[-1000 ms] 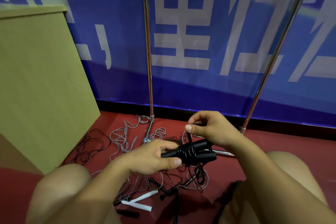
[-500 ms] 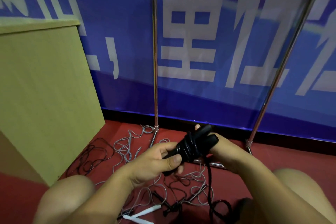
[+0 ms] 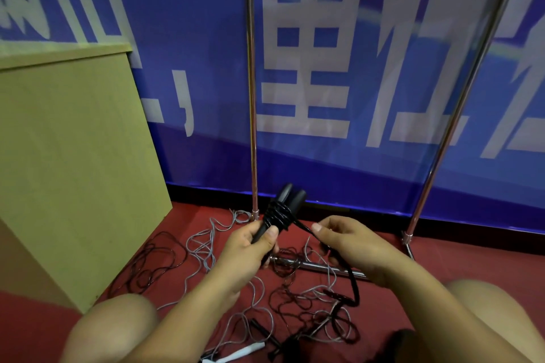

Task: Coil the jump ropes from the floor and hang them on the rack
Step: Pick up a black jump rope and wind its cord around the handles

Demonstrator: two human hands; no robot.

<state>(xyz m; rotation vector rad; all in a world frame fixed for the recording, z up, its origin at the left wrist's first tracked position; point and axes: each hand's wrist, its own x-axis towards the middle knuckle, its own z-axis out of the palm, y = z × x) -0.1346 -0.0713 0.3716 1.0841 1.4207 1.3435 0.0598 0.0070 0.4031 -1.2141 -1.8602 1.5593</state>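
A: Looking along the red floor (image 3: 442,268): how is the room hemmed in?

B: A wooden cabinet (image 3: 67,162) closes the left side; the blue banner (image 3: 339,82) runs along the far edge; the rack (image 3: 252,97) stands just in front of the banner, 2 chrome uprights rising from the floor, a low bar lying between their feet; bare red floor shows right of the right upright.

A: And the floor in between?

B: Loose ropes (image 3: 206,247), grey and black, sprawl from the cabinet's foot to the near edge, between the 2 bare knees; white handles (image 3: 236,354) lie at the near edge.

A: Where is the jump rope being coiled?

B: Above the floor, in front of the left upright's foot; its 2 black handles (image 3: 283,212) stand side by side, tilted up and away, with several turns of black cord wound round them.

A: The hands?

B: The left hand (image 3: 250,247) grips the lower ends of the handles, fingers curled round, thumb laid across the front; the right hand (image 3: 351,242) sits just beside it, thumb and fingers pinching the black cord (image 3: 351,277), which runs taut from the coil, then drops in a curve to the floor.
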